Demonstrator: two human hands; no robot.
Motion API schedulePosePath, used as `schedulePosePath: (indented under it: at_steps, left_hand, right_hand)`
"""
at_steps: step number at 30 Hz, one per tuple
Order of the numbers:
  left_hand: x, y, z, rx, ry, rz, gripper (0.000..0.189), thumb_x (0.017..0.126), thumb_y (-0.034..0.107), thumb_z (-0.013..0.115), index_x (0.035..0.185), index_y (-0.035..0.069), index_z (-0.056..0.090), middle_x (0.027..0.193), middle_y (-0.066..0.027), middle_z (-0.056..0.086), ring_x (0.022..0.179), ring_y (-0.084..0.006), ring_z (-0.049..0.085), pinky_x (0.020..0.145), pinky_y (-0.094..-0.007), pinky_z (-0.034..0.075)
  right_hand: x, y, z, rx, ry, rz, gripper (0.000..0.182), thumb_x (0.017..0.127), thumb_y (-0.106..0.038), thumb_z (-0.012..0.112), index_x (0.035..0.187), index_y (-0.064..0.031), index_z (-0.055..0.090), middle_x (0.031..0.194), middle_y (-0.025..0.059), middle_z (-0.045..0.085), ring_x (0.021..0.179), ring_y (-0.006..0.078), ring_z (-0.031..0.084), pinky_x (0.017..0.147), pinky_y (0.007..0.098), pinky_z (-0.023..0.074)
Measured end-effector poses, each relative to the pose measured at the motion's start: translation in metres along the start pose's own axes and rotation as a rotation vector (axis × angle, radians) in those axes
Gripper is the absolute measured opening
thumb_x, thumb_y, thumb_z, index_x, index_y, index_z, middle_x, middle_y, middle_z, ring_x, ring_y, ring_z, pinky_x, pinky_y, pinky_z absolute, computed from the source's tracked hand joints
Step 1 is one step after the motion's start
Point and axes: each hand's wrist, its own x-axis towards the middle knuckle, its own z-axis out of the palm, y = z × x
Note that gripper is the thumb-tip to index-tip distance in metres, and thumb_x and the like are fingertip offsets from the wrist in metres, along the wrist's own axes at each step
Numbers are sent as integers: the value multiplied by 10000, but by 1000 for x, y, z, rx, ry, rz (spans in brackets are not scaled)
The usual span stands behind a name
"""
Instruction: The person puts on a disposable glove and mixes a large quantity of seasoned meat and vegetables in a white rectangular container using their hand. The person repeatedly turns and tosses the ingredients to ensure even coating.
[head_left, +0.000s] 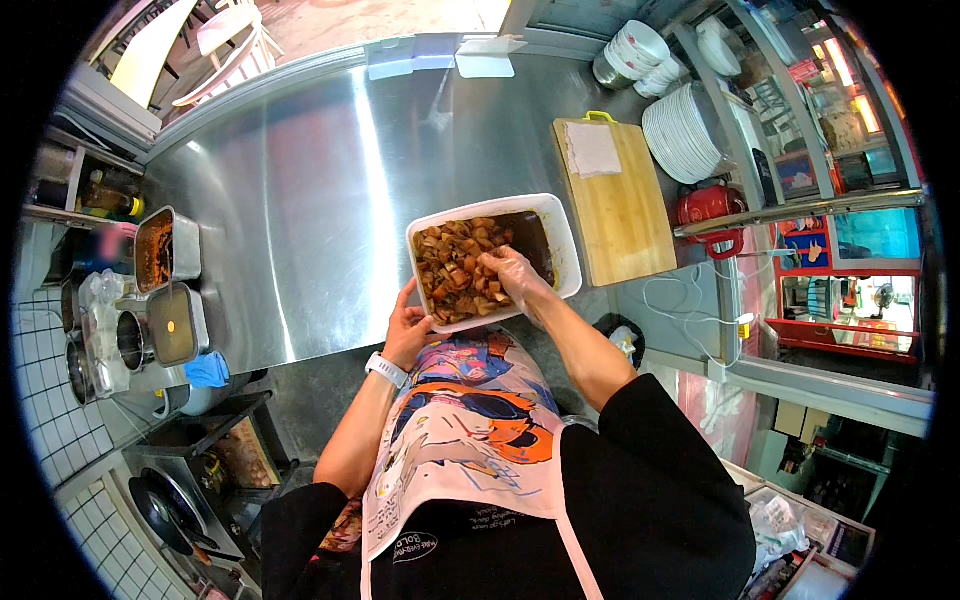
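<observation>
A white plastic tub (568, 259) stands at the front edge of the steel counter, slightly turned. Diced brown, sauce-coated food (454, 259) is heaped in its left and middle parts, while dark brown sauce (531, 225) pools at the right. My left hand (409, 326) holds the tub's near left corner, thumb on the rim and fingers along the outside. In a clear plastic glove, my right hand (517, 277) reaches over the near rim with its bunched fingers touching the diced food. Whether pieces are caught between those fingers is hidden.
Right of the tub lies a wooden cutting board (622, 202) with a folded cloth (592, 150). Beyond it are stacked plates (684, 131) and bowls (634, 52). Metal food containers (187, 244) line the counter's left end, near a blue cloth (206, 369).
</observation>
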Motion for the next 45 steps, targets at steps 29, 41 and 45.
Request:
schedulePosePath:
  at_steps: [29,41,45]
  left_hand:
    - [0,2,4,64,7,35,815,902,-138,503,1558,269,243,1011,-97,556,969,-270,670,802,-459,651]
    - [1,-1,-2,38,-4,23,800,912,-134,534,1560,240,249,987,-72,604,989,-268,679,811,-502,642]
    - [0,1,-5,11,-10,34,807,908,-137,539,1560,241,249,971,-69,610,981,-264,682,815,-513,638]
  right_hand:
    - [-2,-52,-3,-1226,-114,-309,478,746,-244,700,1205,-109,699,1145,188,694,1085,293,656,965,353,510]
    - [99,-9,-41,-998,175,-148,502,953,-341,604,1329,-11,557,1127,191,663,1023,282,641,873,378,490]
    - [82,-10,-9,-702,-41,-224,511,934,-256,657,1338,37,542,1174,164,666,1044,225,642,919,322,489]
